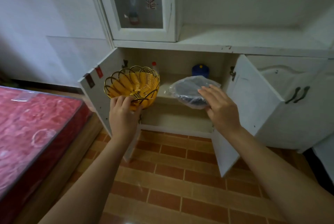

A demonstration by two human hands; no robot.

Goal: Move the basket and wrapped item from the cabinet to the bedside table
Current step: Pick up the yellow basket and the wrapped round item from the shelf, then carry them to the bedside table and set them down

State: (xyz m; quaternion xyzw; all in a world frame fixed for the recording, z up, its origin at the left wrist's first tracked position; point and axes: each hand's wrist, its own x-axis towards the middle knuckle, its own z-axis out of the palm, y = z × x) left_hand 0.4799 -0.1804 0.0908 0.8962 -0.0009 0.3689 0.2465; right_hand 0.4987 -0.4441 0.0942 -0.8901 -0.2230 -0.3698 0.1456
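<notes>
The left hand [122,113] pinches the near rim of the light, stiff yellow woven basket with looped black wire edge [132,86], lifted clear before the open white cabinet [253,97]; the right hand [219,105] clasps the dark round item in slippery clear plastic wrap [191,91], seemingly at the shelf's front edge, best gripped through to its firm rim.

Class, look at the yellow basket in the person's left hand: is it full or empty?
Empty. The yellow basket is tipped toward the camera in the left hand, and only its bare woven inside shows.
</notes>
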